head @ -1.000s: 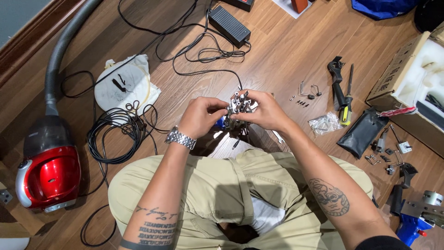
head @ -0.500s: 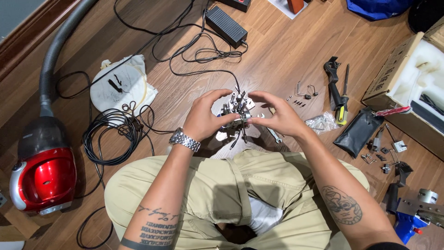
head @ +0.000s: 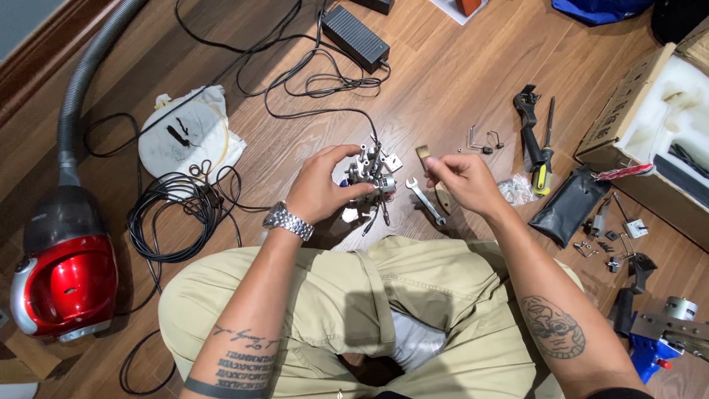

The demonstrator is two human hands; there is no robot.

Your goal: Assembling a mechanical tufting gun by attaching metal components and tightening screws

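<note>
We sit cross-legged on a wooden floor (head: 443, 81). Our left hand (head: 321, 188) grasps a small metal mechanism (head: 371, 176) over our knees; our right hand (head: 461, 181) pinches a small brush (head: 423, 153). A spanner (head: 425, 199) lies between them. Farther out — a black power brick (head: 356, 35), and a cardboard box (head: 628, 118) at right.

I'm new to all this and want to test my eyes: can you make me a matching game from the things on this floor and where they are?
Things:
1. small metal assembly
2. small brush
3. red vacuum cleaner
4. wrench

Places:
A. lying on the floor between the hands
B. held in the left hand
C. far left on the floor
D. pinched in the right hand

Pairs: 1-B, 2-D, 3-C, 4-A
</note>
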